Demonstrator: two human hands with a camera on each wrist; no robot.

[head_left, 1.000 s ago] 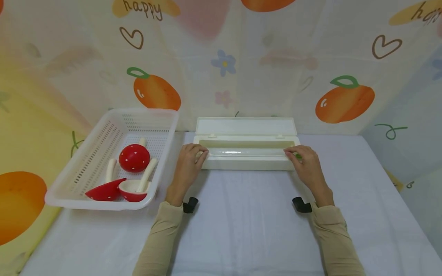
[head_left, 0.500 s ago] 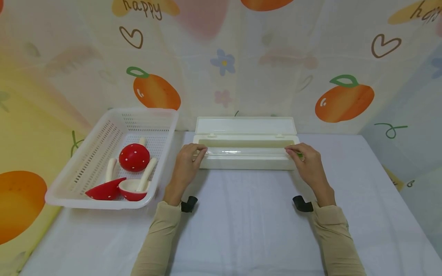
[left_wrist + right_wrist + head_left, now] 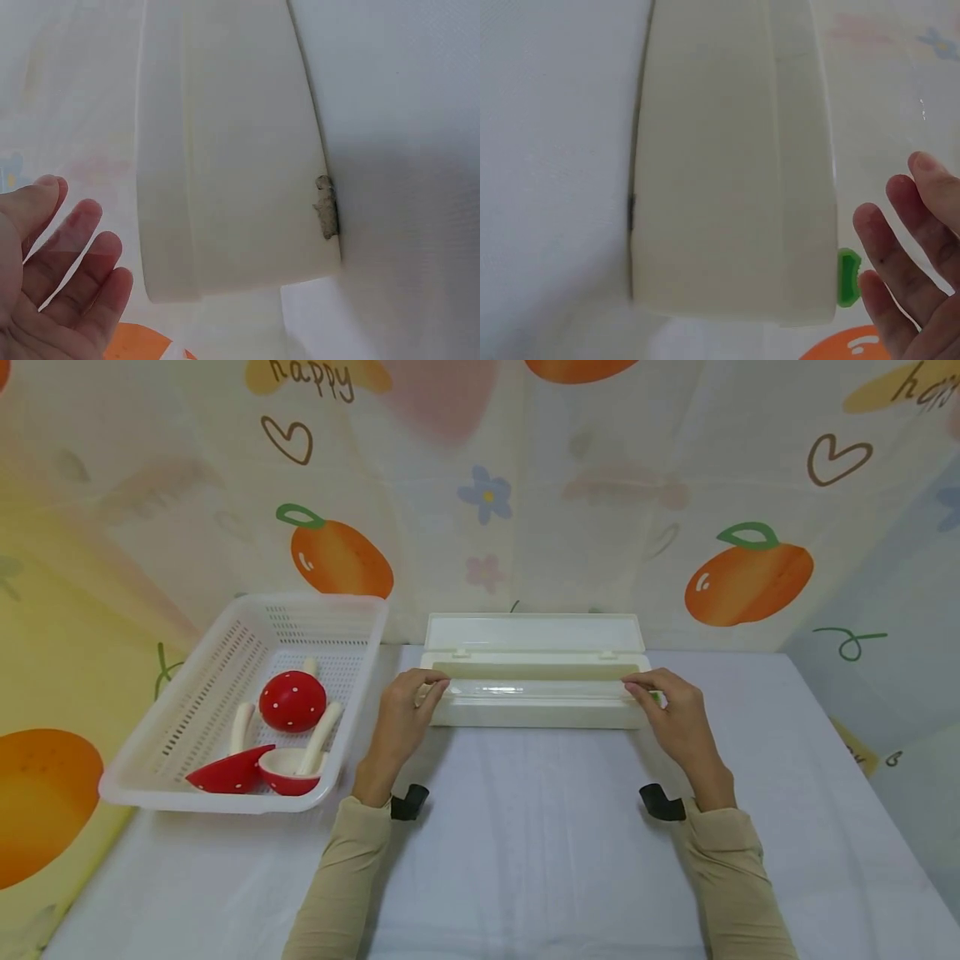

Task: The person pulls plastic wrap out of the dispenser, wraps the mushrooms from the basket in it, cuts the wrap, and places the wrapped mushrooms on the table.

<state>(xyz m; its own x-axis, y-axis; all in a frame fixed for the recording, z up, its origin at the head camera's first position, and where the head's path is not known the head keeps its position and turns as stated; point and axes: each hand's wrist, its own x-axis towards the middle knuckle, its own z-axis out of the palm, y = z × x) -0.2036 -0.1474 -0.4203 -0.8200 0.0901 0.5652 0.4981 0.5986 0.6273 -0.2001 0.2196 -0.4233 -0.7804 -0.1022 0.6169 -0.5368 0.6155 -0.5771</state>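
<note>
A white cling film dispenser (image 3: 536,717) stands at the back middle of the table, its lid (image 3: 532,633) raised. Clear, shiny cling film (image 3: 517,690) spans the opening. At the left end, my left hand (image 3: 399,718) pinches the film between thumb and forefinger; the other fingers are spread in the left wrist view, with the film's faint line across them. My right hand (image 3: 681,718) pinches the film likewise at the right end. A green cutter slider (image 3: 847,277) sits at that end, close to the right hand's fingers.
A white perforated basket (image 3: 168,693) on the left holds a red dotted ladle (image 3: 292,702) and several more red and white utensils. A patterned cloth backdrop (image 3: 555,552) rises right behind the dispenser. Black camera mounts (image 3: 408,802) jut from both wrists.
The right hand has shifted slightly right and the left hand slightly left and back, both still pinching the film. The dispenser and basket have stayed in place.
</note>
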